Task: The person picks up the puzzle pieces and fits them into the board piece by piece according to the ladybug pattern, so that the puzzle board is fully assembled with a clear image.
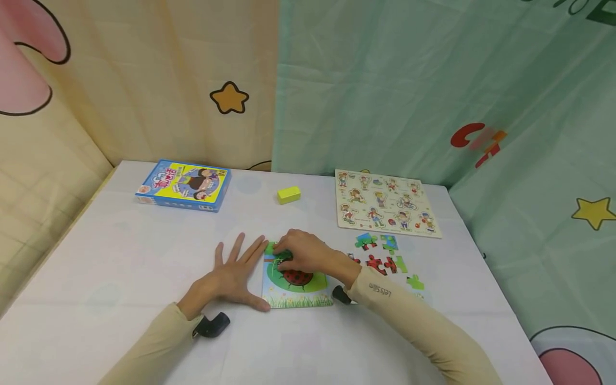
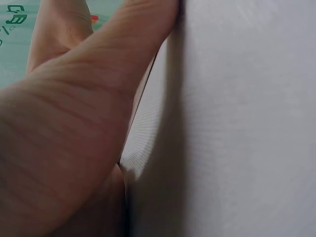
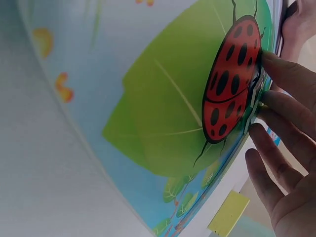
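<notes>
One ladybug puzzle point(image 1: 300, 299), left hand point(image 1: 231, 279) beside it, right hand point(image 1: 305, 252) over it

Head view: on the white table point(image 1: 115, 272) sit one blue box point(image 1: 185, 186), one yellow block point(image 1: 289, 195), one board of figures point(image 1: 388, 204) and several loose pieces point(image 1: 374, 265), partly hidden by the right sleeve point(image 1: 414, 315). The puzzle shows one red, black-spotted ladybug on green. The left hand spreads wide at its left edge, holding nothing.

Left wrist view: part of the left hand, close up, against white.

Right wrist view: bent fingers point(image 3: 274, 158) touch the puzzle beside the ladybug; whether they pinch a piece, I cannot tell.

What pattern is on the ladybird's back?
The ladybird is red with black spots, clearest in the right wrist view.
</notes>
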{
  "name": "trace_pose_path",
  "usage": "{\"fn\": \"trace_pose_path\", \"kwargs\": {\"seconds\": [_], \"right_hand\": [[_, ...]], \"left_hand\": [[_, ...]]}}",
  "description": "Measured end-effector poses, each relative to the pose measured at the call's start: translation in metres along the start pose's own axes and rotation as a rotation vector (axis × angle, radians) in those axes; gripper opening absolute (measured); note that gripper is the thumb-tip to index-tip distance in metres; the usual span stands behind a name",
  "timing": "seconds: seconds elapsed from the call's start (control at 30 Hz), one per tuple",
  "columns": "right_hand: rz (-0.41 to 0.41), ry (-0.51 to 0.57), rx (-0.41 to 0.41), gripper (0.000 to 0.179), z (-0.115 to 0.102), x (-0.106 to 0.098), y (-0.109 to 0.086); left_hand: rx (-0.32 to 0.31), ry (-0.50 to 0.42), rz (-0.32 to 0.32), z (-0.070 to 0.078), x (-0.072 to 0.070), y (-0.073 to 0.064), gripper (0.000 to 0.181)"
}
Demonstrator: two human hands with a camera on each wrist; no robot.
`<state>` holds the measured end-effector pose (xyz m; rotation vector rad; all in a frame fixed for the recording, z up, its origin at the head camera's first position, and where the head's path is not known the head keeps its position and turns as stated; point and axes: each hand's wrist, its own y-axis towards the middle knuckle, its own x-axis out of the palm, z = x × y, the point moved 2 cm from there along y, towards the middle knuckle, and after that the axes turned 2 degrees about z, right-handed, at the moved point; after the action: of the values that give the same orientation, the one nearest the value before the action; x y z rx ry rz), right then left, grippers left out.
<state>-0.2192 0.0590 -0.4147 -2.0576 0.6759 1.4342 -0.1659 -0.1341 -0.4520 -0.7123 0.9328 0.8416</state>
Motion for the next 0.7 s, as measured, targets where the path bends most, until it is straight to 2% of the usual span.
{"fn": "trace_pose_path", "kwargs": {"seconds": [0.1,0.3,0.47,0.57,0.7], "right_hand": [[0.008,0.007,0.006,0.038,0.000,-0.001,0.000],[0.026,0.043,0.042,0.036,0.000,-0.002,-0.002],[0.037,0.084,0.094,0.034,0.000,-0.002,-0.002],[0.044,0.105,0.106,0.034,-0.002,-0.002,-0.001],[0.040,0.138,0.111,0.034,-0.003,-0.002,0.001]], "left_hand": [[0.018,-0.016,0.002,-0.002,0.001,0.001,0.143],[0.030,-0.046,-0.038,-0.001,-0.004,0.004,0.136],[0.040,-0.098,-0.020,-0.002,-0.007,0.005,0.132],[0.053,-0.120,-0.001,-0.004,-0.008,0.005,0.124],[0.081,-0.149,-0.008,-0.006,-0.009,0.003,0.110]]}}
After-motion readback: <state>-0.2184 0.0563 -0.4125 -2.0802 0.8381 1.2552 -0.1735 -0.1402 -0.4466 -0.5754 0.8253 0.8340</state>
